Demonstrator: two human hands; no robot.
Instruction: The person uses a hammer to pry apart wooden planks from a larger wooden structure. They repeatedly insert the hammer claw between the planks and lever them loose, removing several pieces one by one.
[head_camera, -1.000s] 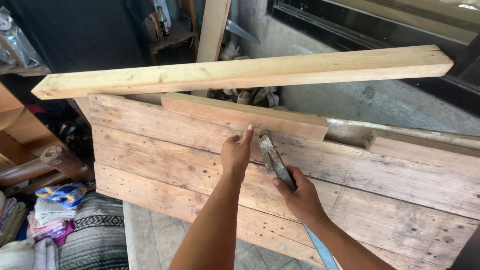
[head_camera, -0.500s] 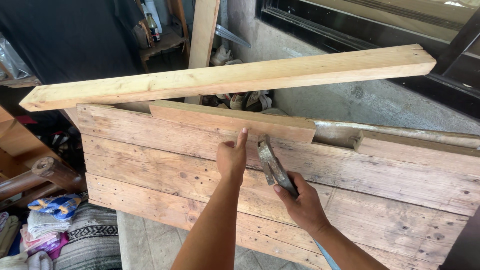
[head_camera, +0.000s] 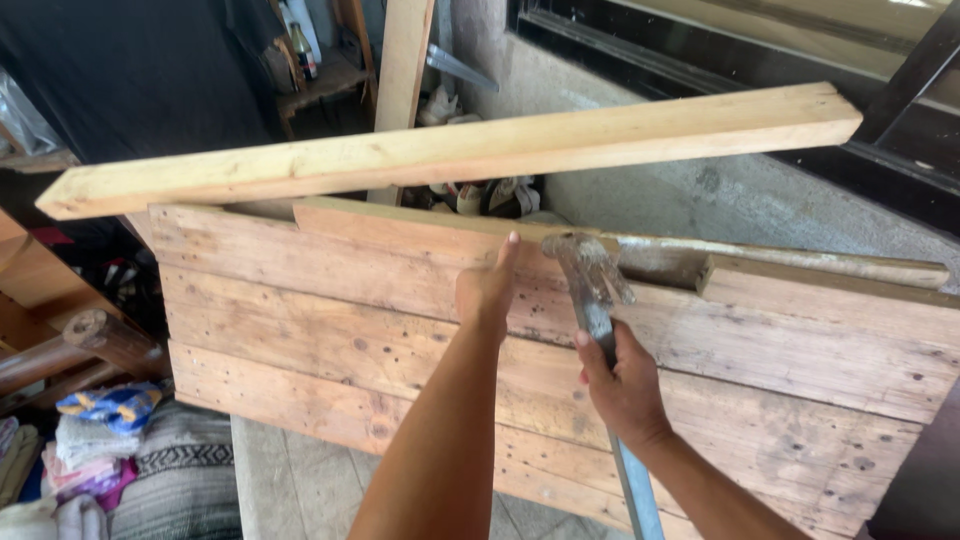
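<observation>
Fingers (head_camera: 592, 352) of right hand (head_camera: 622, 385) wrapped around hammer (head_camera: 597, 300) handle; fingers (head_camera: 508, 262) of left hand (head_camera: 487, 290) held straight, pressed flat on board. Below: wide plank panel (head_camera: 400, 330), standing tilted. Above: long pale beam (head_camera: 450, 150) lying across. Hammer head at panel's upper edge, just beside left fingertips.

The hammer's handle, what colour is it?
The hammer handle is pale blue-grey, seen in the head view.

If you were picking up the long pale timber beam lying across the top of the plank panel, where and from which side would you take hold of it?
Probably grip the timber beam near its middle, from above, fingers wrapping its narrow faces. It lies long and nearly level across the plank panel, both ends overhanging, so a middle hold looks balanced.
</observation>
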